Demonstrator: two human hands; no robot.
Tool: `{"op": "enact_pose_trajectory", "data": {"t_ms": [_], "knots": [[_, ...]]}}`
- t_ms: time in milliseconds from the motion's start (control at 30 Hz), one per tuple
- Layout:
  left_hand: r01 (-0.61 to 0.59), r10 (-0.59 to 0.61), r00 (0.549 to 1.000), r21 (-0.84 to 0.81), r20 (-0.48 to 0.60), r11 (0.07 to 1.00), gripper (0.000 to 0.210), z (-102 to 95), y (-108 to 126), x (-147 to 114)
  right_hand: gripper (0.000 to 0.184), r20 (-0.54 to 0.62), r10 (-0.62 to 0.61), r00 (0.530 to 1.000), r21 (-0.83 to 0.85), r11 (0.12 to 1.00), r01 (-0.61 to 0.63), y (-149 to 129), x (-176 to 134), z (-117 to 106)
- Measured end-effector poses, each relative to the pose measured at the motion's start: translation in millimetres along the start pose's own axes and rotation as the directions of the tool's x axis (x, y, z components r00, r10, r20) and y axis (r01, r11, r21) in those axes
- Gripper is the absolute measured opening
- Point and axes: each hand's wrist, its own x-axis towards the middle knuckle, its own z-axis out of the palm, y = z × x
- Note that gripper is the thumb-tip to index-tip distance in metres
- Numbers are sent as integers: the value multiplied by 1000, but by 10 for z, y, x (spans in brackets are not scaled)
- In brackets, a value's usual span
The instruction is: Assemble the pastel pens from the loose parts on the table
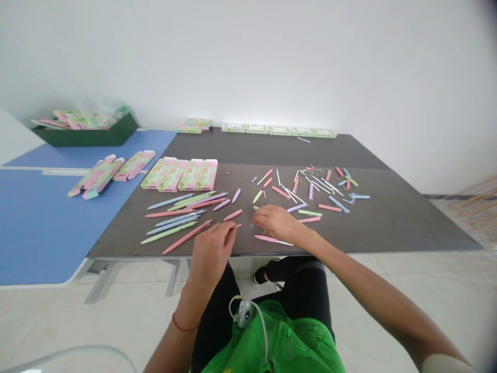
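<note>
My left hand (213,251) is closed at the front edge of the dark table, thumb and fingers pinching a small pink pen part (238,226). My right hand (280,223) rests low over the table, its fingers drawn together beside tiny clear bits (252,225); whether they grip one is hidden. Between and behind the hands lie a pink pen barrel half (233,215) and a light green one (257,197). A pink barrel with a white refill (267,238) sits just in front of my right hand. Finished-looking pens (174,228) lie in a loose group left of my left hand.
Loose barrels, refills and small parts (310,191) are scattered to the right. Printed pen boxes (188,176) stand in a row at the left, with flattened boxes (97,176) on a blue table (31,223). A green bin (89,137) and white-green boxes (277,130) line the back.
</note>
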Motion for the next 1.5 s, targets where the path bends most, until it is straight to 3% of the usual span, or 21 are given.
{"op": "enact_pose_trajectory", "data": {"t_ms": [100, 200, 433, 667, 1500], "knots": [[-69, 54, 993, -151, -103, 986, 14, -115, 120, -54, 16, -183, 86, 979, 310, 950, -26, -89, -100, -89], [-110, 82, 986, -203, -143, 973, 13, -219, 262, -89, 12, -289, 171, 942, 477, 879, -13, -215, -163, -173], [-126, 95, 982, -192, -162, 973, 9, -346, 430, -142, 9, -309, 329, 893, 652, 757, -53, -350, -173, -292], [-117, 86, 984, -204, -155, 972, 8, -364, 475, -159, 8, -319, 317, 893, 680, 733, -17, -364, -156, -303], [-112, 72, 984, -251, -161, 961, 10, -335, 508, -174, 16, -201, 422, 884, 819, 567, -85, -359, -200, -238]]}}
